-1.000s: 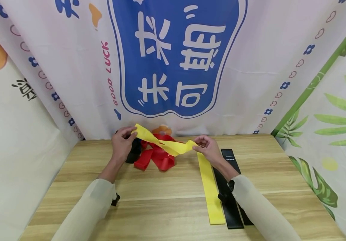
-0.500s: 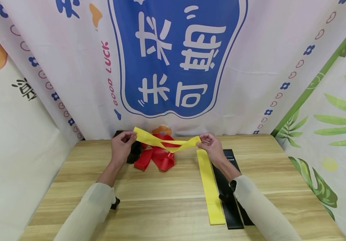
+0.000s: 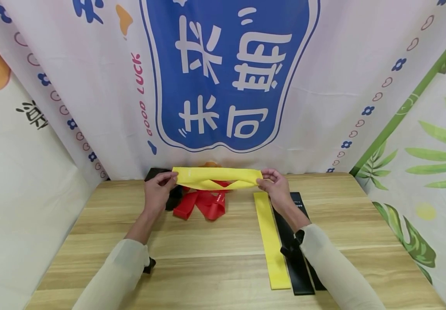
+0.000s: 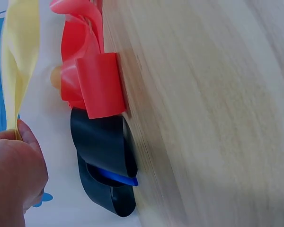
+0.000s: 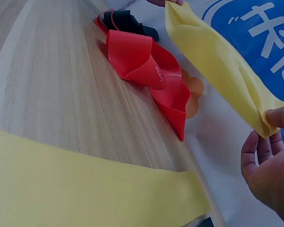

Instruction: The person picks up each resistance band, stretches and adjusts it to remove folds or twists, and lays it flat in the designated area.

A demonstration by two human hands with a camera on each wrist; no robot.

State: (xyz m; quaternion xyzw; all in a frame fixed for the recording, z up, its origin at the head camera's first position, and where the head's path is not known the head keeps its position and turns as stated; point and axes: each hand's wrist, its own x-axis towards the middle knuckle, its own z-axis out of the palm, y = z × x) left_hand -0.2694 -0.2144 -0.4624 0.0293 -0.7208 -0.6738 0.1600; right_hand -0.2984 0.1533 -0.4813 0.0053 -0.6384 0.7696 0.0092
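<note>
A yellow resistance band [image 3: 207, 173], a flat loop, stretches level between my two hands above the back of the table. My left hand [image 3: 157, 191] pinches its left end between thumb and fingers. At the other end, my right hand [image 3: 279, 189] pinches it the same way. The lower layer of the loop sags and folds near the middle, as the right wrist view also shows. Behind and below it lies a crumpled red band [image 3: 213, 209], printed "Heavy" in the right wrist view. Beside that sits a curled black band [image 4: 104, 142] with a blue edge [image 4: 116, 177] inside.
Under my right forearm, a second yellow band [image 3: 272, 245] lies flat on the wooden table [image 3: 203, 262]. A black band [image 3: 300, 275] lies alongside it, with another black band [image 3: 294, 198] partly hidden by the arm. A printed curtain [image 3: 316, 107] hangs at the table's back edge.
The yellow band was twisted and slanting; now it is pulled straighter and level, with its face flatter. My right hand has moved slightly right and up. The bands on the table have stayed put.
</note>
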